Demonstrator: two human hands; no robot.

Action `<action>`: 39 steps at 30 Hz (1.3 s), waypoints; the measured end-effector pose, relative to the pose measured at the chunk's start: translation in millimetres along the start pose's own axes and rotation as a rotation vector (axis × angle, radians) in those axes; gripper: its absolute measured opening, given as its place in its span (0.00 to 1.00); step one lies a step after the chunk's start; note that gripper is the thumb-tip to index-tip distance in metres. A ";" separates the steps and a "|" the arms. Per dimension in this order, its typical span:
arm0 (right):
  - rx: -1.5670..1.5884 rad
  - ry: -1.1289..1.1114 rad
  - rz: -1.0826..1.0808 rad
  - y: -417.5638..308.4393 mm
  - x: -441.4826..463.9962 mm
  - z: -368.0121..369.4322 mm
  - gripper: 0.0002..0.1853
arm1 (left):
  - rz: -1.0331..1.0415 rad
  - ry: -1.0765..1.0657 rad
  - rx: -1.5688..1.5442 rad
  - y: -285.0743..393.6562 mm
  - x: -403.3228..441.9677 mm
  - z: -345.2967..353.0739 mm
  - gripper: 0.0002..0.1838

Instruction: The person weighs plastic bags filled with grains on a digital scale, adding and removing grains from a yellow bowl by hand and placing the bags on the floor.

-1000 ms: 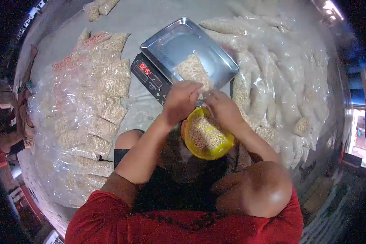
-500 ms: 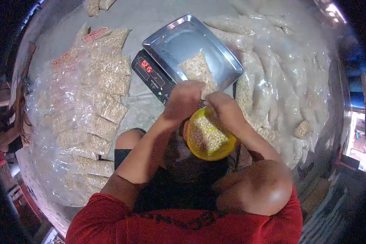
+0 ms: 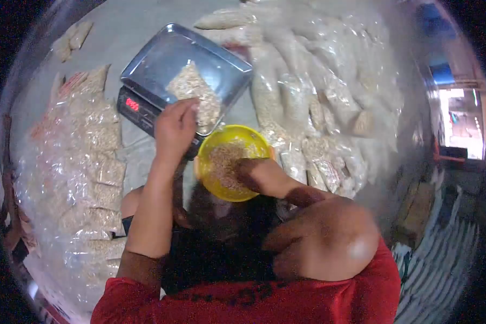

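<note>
A clear plastic bag (image 3: 195,90) with pale, flaky pieces in it, perhaps nuts or grain, lies tilted on the steel pan (image 3: 154,67) of a digital scale. My left hand (image 3: 175,127) is at the bag's near left side, fingers curled and closed on its edge. Just below the scale stands a yellow bowl (image 3: 235,195), partly filled with loose pale pieces (image 3: 227,156). Inside it is my right hand (image 3: 256,175), reaching in from the right; its fingers are shadowed and sunk among the pieces, so their grip is hidden.
Filled clear bags (image 3: 105,167) lie in overlapping rows on the left. More long filled bags (image 3: 294,102) are heaped on the right, one small bag (image 3: 363,123) on top. The scale's red display (image 3: 132,104) is lit. My bent knee (image 3: 335,237) rises at the lower right.
My right hand has left the bag and gone down into the bowl. The bag now lies further onto the pan, with my left hand still at it. The view has shifted right.
</note>
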State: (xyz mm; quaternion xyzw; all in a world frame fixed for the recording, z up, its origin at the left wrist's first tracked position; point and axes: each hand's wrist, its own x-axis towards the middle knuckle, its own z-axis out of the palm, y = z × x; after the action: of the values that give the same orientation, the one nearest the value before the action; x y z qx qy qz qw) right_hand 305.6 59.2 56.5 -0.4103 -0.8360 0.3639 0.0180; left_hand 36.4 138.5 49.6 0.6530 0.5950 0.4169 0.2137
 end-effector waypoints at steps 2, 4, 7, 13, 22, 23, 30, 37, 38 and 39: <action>-0.022 0.135 -0.176 -3.4 -10.9 -8.7 0.18 | -0.028 0.018 -0.001 5.5 -1.9 -7.0 0.11; -0.049 0.079 0.053 -14.5 -16.1 -38.9 0.18 | -0.069 0.084 0.006 7.8 -0.9 -14.0 0.11; 0.089 0.568 0.406 34.3 -31.4 -38.7 0.23 | -0.065 0.096 -0.014 17.2 -3.0 -23.3 0.12; -0.384 0.633 0.425 137.6 -22.0 -44.5 0.30 | 0.382 -0.211 0.157 42.8 -18.5 -1.5 0.14; -0.041 0.529 0.425 116.7 -36.5 -77.9 0.17 | 0.426 -0.241 0.234 58.7 -33.5 -3.2 0.17; -0.016 0.556 0.363 90.7 -38.6 -92.4 0.18 | 0.408 -0.221 0.319 58.7 -33.7 -1.6 0.17; 0.182 0.702 0.358 12.6 -55.0 -157.7 0.08 | 0.402 -0.129 0.610 52.4 -26.9 8.5 0.12; 0.795 0.769 0.190 -27.8 14.1 -193.3 0.10 | 0.471 -0.099 0.347 13.5 -8.1 1.9 0.06; 0.866 0.791 0.098 -25.4 31.2 -190.1 0.10 | 0.396 -0.312 0.373 17.1 -2.9 -5.6 0.07; 0.937 0.811 0.004 -24.2 47.1 -187.2 0.09 | 0.383 -0.298 0.396 21.8 -3.3 -12.0 0.07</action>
State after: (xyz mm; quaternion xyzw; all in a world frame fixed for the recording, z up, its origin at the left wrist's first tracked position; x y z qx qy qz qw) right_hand 319.6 193.7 196.4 -0.4660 -0.5133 0.5075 0.5117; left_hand 40.1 128.3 72.3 0.8362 0.4929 0.2251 0.0847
